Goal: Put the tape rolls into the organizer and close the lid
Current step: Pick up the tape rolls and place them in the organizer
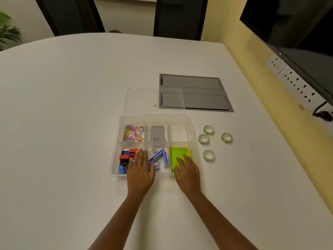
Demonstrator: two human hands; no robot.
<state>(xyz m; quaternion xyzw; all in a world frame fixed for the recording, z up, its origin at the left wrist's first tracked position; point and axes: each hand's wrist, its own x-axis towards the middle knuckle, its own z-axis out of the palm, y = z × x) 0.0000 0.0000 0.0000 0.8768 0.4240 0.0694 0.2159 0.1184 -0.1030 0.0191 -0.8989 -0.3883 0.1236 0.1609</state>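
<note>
Currently on white table [72, 105], L to R: clear organizer [193, 134], lid off, six compartments. Back-left compt: coloured paper clips [133, 133]. Front-left compt: red, blue & black sharpeners [126, 157]. Back-mid: grey box [157, 133]. Front-mid: blue staple boxes [160, 154]. Back-right compt holds nothing visible. Front-right: green sticky notes [177, 152]. Left hand [141, 170], flat, fingers spread wide, holding nothing, lies over near rim across front-left & front-mid compts. Right hand [187, 173], also flat & open, empty, lies over the notes at near rim. Clear lid [140, 100] lies flat just behind organizer, its right part overlapping grey flap panel [194, 92] set in table. Four tape rolls [208, 130], all flat on table just right of organizer, none inside: three near its right wall, one further right. Wall sockets [295, 83] & dark screen [297, 24] at far right.
</note>
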